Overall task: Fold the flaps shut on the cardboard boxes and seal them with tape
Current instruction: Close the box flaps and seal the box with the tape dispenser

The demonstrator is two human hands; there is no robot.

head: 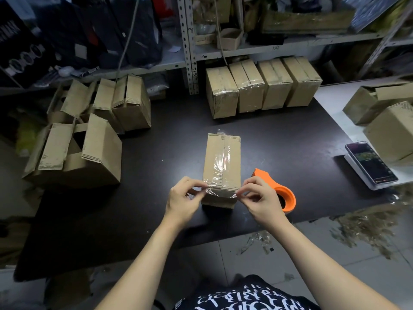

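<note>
The table (156, 220) lies under both hands. The box (221, 162), flaps folded shut, stands between and just beyond the fingertips. The dispenser (288, 195) lies just right of the right fingers. The left hand (181, 200) and right hand (261, 198) each pinch an end of the tape (220, 191) stretched over the box's near edge.

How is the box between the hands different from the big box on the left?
The middle box has its flaps shut, with clear tape along the seam; the left box has open flaps, untaped. The middle box looks narrower than the left box. Both are brown cardboard.
</note>
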